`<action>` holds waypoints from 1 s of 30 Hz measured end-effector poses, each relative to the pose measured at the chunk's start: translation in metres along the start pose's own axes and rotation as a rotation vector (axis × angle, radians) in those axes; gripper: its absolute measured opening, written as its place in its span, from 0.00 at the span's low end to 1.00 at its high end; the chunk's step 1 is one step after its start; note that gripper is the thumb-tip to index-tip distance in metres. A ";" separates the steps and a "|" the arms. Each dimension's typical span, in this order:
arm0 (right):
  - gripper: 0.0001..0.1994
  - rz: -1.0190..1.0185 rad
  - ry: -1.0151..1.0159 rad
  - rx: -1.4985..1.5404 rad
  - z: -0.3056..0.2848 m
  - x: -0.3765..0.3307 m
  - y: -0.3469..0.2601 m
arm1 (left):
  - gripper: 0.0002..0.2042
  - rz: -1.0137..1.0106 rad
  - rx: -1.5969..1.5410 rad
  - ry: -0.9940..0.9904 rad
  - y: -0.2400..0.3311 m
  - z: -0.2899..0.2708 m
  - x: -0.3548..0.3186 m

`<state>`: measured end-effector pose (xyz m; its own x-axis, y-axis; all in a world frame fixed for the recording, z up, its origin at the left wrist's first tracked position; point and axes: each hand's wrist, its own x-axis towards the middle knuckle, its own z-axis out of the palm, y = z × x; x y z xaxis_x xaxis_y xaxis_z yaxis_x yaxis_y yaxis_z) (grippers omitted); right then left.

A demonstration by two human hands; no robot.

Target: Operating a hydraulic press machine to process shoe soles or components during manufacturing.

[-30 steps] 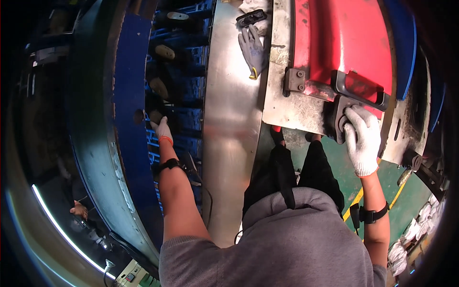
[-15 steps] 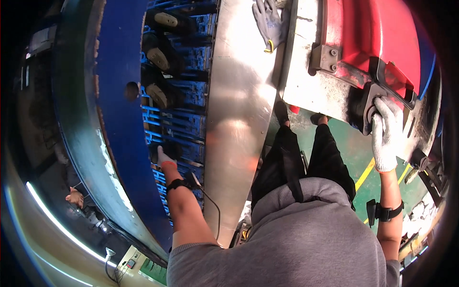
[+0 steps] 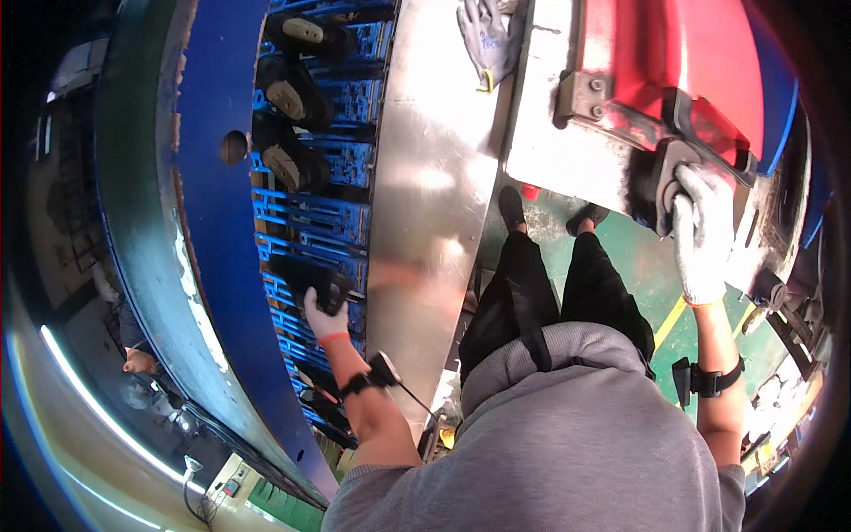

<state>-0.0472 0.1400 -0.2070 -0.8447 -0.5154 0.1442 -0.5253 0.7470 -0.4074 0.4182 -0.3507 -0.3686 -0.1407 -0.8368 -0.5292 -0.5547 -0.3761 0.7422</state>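
Black part [image 3: 321, 285], centre-left: left hand [image 3: 324, 321] clamped on it over the blue rack [image 3: 310, 222]. Right hand [image 3: 700, 235] clamped on black handle [image 3: 667, 177], upper right. Steel table [image 3: 434, 195]; green floor [image 3: 638, 257]. Since earlier: left hand lower, now holding the part.

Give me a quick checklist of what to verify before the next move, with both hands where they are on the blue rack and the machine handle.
1. Left hand has hold of the dark part on the blue rack: ok, fingers wrap it.
2. Right hand on the black handle of the red cover: ok, gloved fingers curl round it.
3. Both hands gloved: ok.
4. Spare glove lies apart on the metal panel: ok.
5. Cover latch state: cannot tell.
6. Feet planted on the green floor: ok.
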 end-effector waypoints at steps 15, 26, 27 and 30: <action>0.50 -0.029 -0.421 0.960 -0.094 -0.012 -0.048 | 0.45 0.013 -0.622 -1.240 0.209 0.296 -0.292; 0.44 0.515 0.367 0.830 -0.186 -0.069 0.176 | 0.48 0.843 -0.013 -1.334 0.354 0.437 -0.451; 0.44 0.575 0.371 0.627 -0.192 -0.066 0.199 | 0.45 0.916 -0.014 -1.322 0.368 0.447 -0.459; 0.42 0.726 0.397 0.191 -0.200 -0.040 0.263 | 0.37 1.099 -0.072 -1.290 0.403 0.484 -0.493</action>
<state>-0.1721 0.4414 -0.1396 -0.9577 0.2766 0.0795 0.1569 0.7334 -0.6615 -0.1330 0.1033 -0.0080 -0.9529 0.1354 0.2714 0.2827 0.0725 0.9565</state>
